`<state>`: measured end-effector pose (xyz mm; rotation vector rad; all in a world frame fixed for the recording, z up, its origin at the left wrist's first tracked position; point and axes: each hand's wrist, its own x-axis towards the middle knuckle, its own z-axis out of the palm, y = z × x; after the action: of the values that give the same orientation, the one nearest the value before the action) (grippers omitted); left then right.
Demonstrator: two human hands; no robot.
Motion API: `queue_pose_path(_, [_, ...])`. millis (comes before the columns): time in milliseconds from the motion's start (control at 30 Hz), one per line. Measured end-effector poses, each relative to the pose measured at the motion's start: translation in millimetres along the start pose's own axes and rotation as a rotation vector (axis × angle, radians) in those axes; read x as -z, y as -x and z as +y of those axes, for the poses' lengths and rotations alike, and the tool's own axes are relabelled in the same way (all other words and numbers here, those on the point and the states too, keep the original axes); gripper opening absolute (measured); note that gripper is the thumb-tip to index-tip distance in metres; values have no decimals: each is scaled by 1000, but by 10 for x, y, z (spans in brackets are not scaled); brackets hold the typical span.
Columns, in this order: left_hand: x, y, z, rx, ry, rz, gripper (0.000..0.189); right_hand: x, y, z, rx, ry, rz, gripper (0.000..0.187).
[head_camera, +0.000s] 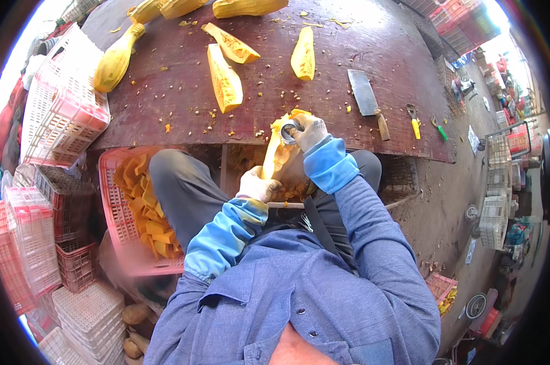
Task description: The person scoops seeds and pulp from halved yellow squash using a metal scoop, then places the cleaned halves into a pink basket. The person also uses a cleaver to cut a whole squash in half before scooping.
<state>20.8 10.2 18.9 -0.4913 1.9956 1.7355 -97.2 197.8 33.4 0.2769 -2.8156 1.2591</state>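
Note:
Over the container between my knees, my gloved left hand (pixel 258 184) grips the narrow lower end of a cut squash piece (pixel 273 153). My gloved right hand (pixel 307 130) is closed around a round metal scraping ring (pixel 289 131), which is against the squash's upper, wide end. Orange pulp shows there, partly hidden by the fingers. Below, an open container (pixel 286 204) holds pulp and scraps. On the dark red table (pixel 174 98) lie seeded squash pieces (pixel 224 80), another long piece (pixel 303 54) and, to the right, a cleaver (pixel 363 93) with a wooden handle.
A yellow-handled peeler (pixel 414 122) and a green-handled peeler (pixel 439 128) lie near the table's right corner. Whole peeled squashes (pixel 119 59) rest at the far left. A pink crate (pixel 115 219) of orange squash chunks (pixel 154 219) stands beside my left knee, with stacked crates (pixel 65 114) farther left.

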Motion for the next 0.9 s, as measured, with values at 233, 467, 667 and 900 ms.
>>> queue_pose_path(233, [36,-93,-168,23,-14,3,45,15,187,-16,290,42,-101,18])
queue_pose_path(467, [-7,-93,-106,-16,-38,36,45,68,85,39,249,129,-43,23])
queue_pose_path(667, [30,-30,-34,-33,10,38,45,-108,151,59,117,30,87,22])
queue_pose_path(900, [52,-62,-99,-43,98,36,42,-260,136,133,-207,-243,135,25])
